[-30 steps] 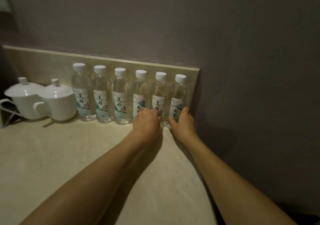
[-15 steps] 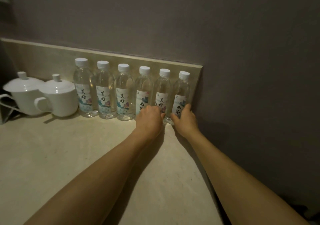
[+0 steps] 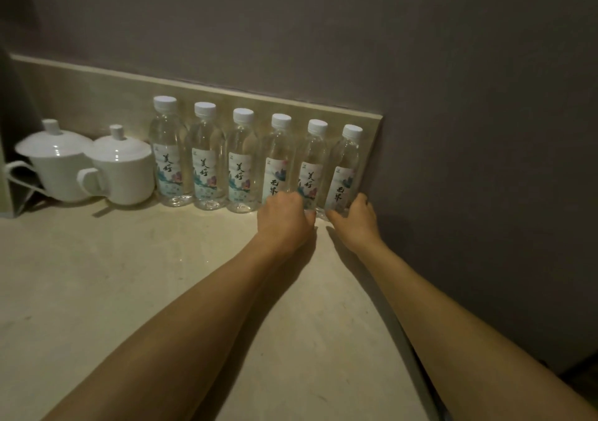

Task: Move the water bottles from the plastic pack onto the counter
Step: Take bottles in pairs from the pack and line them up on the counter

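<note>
Head view: six clear white-capped water bottles (image 3: 242,161) upright, rowed.

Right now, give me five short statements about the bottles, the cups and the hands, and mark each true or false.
1. Six water bottles stand upright in a row along the backsplash. True.
2. One bottle is missing its cap. False: all six carry white caps.
3. Two white lidded cups sit to the left of the row. True.
4. The right hand is at the bottle nearest the cups. False: it is at the base of the rightmost bottle, by the wall.
5. The left hand rests flat on the counter, away from the bottles. False: it is at the fourth and fifth bottles' bases.
</note>
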### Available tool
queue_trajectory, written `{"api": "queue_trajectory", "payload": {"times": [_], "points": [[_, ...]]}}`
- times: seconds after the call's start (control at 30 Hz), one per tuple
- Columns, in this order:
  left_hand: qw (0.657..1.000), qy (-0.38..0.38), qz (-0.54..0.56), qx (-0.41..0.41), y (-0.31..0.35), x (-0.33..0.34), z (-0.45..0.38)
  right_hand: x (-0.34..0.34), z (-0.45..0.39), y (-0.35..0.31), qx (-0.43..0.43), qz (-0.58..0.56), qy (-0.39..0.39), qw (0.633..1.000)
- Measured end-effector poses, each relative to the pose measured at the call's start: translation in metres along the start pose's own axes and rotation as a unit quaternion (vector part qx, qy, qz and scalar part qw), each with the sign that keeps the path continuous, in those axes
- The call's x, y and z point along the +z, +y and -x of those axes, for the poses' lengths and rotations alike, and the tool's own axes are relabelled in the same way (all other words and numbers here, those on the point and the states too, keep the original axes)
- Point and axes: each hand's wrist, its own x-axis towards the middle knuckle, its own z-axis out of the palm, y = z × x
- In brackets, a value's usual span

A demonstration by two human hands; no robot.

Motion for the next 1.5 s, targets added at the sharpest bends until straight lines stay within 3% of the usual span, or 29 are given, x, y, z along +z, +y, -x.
{"api": "queue_trajectory", "payload": {"times": [0.4, 0.63, 1.07, 1.5], "points": [[0.997, -0.028, 0.058, 0.038, 0.071, -0.003, 0.033, -0.066, 0.044, 0.033, -0.027, -0.012, 0.113, 0.993], [0.994, -0.019, 0.058, 0.09, 0.137, 0.002, 0.067, -0.131, 0.069, 0.086, -0.022, -0.034, 0.193, 0.98], [0.985, -0.097, 0.058, 0.133, 0.334, 0.046, 0.173, -0.305, 0.137, 0.258, 0.027, -0.002, 0.203, 0.979], [0.95, -0.262, 0.046, 0.166, 0.463, 0.154, 0.252, -0.383, 0.181, 0.432, 0.182, -0.047, 0.183, 0.965]]}}
